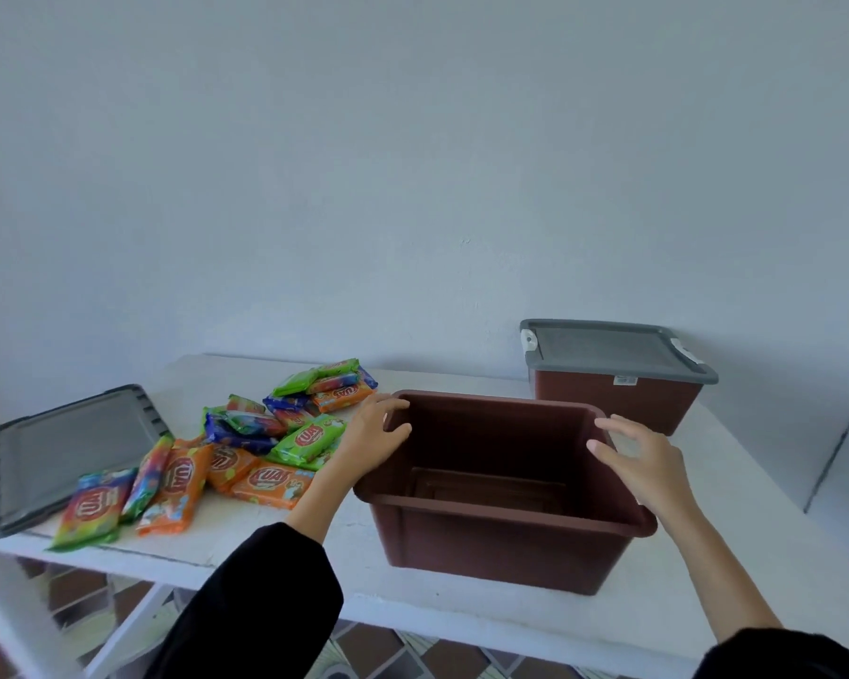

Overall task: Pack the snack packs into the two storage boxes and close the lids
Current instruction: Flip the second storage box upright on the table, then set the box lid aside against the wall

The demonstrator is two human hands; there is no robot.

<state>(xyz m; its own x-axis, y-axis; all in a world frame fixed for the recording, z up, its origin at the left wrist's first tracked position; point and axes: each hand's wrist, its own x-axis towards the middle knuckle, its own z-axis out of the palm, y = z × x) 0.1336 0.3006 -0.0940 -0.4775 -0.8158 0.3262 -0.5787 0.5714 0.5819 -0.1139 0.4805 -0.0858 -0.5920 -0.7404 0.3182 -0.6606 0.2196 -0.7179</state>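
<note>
An open brown storage box stands empty at the table's front middle. My left hand is at its left rim with fingers relaxed and spread, touching or just beside the edge. Just off the box's right rim hovers my right hand, its fingers also spread. A second brown box with a grey lid shut on it sits at the back right. Several snack packs in orange, green and blue lie in a loose heap left of the open box. A loose grey lid lies at the far left.
The white table runs along a pale wall. Its front edge is close to me, with a tiled floor below. A white ledge stands to the right of the table.
</note>
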